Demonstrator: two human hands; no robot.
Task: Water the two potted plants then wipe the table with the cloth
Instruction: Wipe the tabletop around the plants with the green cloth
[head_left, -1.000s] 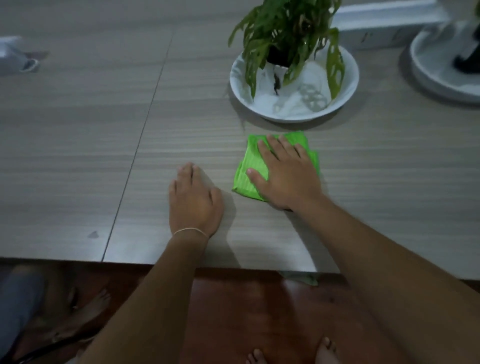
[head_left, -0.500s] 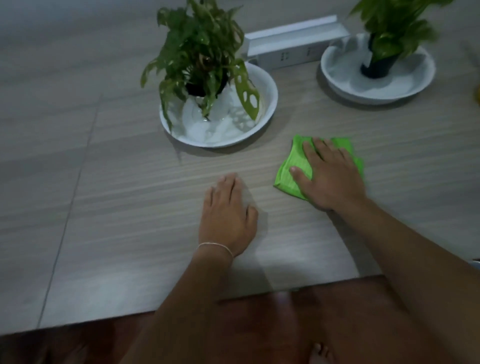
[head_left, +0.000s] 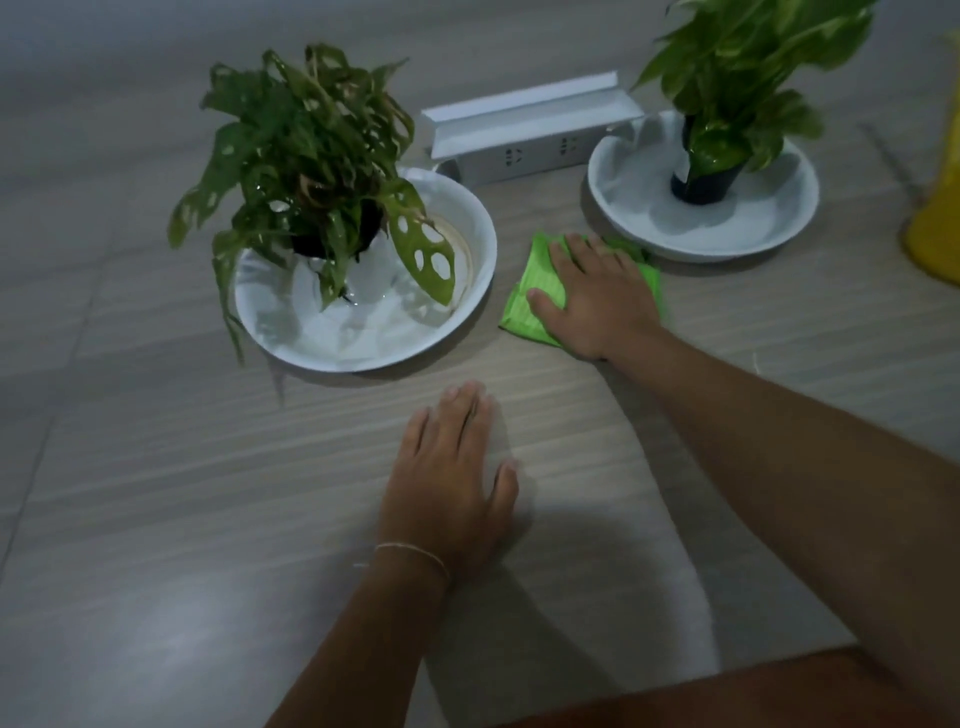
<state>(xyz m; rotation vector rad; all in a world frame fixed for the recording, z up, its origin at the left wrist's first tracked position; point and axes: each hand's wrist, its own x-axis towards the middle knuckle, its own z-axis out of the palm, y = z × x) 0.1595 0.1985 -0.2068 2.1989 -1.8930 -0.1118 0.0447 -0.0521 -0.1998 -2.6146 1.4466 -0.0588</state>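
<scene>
A folded green cloth (head_left: 531, 291) lies on the wooden table (head_left: 156, 467) between two white dishes. My right hand (head_left: 597, 296) presses flat on the cloth with straight fingers. My left hand (head_left: 452, 478) rests flat on the bare table nearer to me, fingers straight, a thin band on its wrist. A holey-leaved plant (head_left: 306, 156) stands in the left white dish (head_left: 363, 348), which holds water. A broad-leaved plant (head_left: 737, 62) in a dark pot stands in the right white dish (head_left: 727, 234).
A white power strip box (head_left: 530, 140) lies behind the two dishes. A yellow object (head_left: 940, 208) stands at the right edge of view. The table's near edge runs along the bottom right.
My right hand has slid the cloth to the right and away from me, from in front of the left dish into the gap between the dishes. The camera view has shifted right.
</scene>
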